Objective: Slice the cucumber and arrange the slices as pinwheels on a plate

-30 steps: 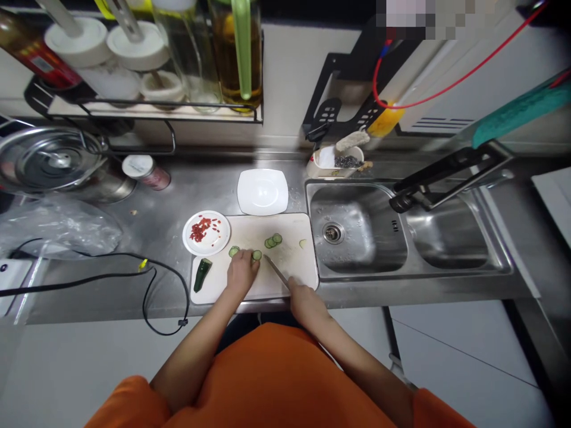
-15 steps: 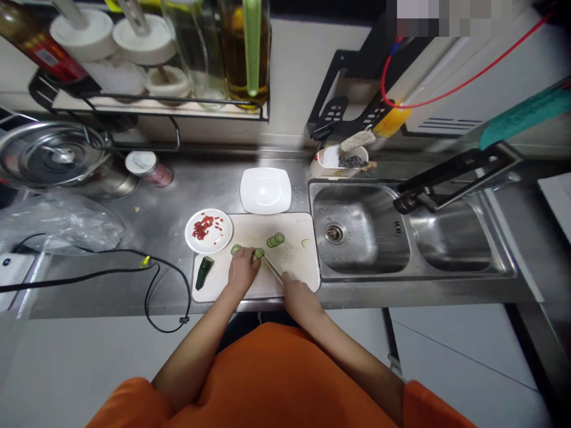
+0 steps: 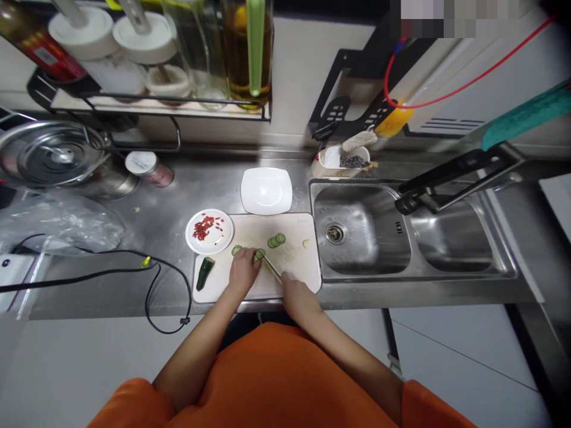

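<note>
On the white cutting board, my left hand is closed over a cucumber piece, most of it hidden under the fingers. My right hand grips a knife whose blade points up and left to the cut end of the cucumber. One cucumber slice is at the blade's tip. Several overlapping cucumber slices lie farther up the board, and a thin offcut is near its right edge. A dark green cucumber chunk rests at the board's left side.
A white plate with red chopped bits overlaps the board's upper left corner. Behind the board stands a bare white dish. The steel sink adjoins on the right. A black cable and plastic bag lie left.
The view has shifted very slightly. Both hands, the knife and the cucumber pieces stay in nearly the same places on the board.
</note>
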`<state>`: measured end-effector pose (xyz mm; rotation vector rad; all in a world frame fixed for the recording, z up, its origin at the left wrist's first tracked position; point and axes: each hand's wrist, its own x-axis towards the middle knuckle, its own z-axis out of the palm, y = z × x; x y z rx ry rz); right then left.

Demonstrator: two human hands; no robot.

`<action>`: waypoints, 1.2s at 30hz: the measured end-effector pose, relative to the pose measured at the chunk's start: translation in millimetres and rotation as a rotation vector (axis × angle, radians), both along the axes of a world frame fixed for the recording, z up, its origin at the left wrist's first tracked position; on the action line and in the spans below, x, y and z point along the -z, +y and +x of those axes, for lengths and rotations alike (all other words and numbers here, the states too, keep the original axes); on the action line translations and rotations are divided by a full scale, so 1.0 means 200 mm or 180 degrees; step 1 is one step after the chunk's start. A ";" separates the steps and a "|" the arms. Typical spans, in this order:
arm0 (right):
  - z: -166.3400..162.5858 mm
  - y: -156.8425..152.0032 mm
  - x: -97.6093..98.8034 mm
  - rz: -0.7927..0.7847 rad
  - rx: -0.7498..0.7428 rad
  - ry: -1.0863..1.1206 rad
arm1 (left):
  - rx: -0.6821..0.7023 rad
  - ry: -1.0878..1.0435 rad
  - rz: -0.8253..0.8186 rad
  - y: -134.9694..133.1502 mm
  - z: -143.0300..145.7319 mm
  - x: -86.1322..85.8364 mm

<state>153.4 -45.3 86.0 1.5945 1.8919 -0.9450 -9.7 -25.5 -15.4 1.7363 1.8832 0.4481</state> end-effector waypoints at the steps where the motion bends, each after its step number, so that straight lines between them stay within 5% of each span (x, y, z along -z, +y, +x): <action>1: 0.00 0.00 0.00 -0.0012 0.0004 -0.0017 | 0.0004 -0.0002 -0.0001 0.00 0.00 0.00; 12: -0.02 -0.01 -0.01 -0.0105 -0.0003 0.0051 | 0.0006 -0.0010 -0.0015 0.00 0.00 0.01; 24: 0.16 -0.10 0.02 -0.0253 0.0095 -0.0001 | -0.0312 -0.0422 -0.0290 0.03 0.01 -0.06; 31: 0.14 -0.09 0.01 -0.0249 0.0169 -0.0011 | -0.1249 -0.0390 -0.0263 0.00 -0.16 -0.11; 36: 0.15 -0.09 0.04 -0.0231 0.0097 -0.0016 | -0.1005 0.0260 -0.0280 -0.01 -0.24 -0.10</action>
